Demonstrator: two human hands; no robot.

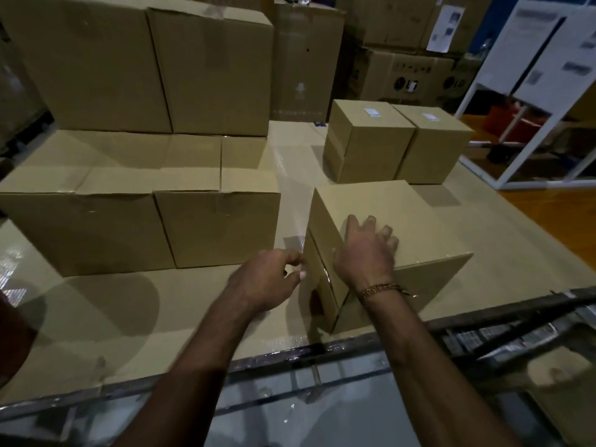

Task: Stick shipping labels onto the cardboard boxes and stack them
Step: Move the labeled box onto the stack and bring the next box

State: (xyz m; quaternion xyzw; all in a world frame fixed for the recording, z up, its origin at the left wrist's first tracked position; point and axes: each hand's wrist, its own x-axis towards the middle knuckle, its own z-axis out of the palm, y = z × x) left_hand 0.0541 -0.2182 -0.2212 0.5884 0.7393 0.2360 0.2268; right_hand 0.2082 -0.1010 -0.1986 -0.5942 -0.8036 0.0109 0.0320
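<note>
With the unlabelled box (387, 240) standing at lower centre of the counter (129, 317), the right hand (367, 250) lay flat-fingered on its top while the left hand (267, 279), fingers loosely curled, touched its left side; steadying both faces was advisable.

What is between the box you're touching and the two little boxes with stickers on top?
Nothing stands between the near box and the two labelled boxes; the head view shows only a narrow strip of the cardboard-covered table there.
</note>
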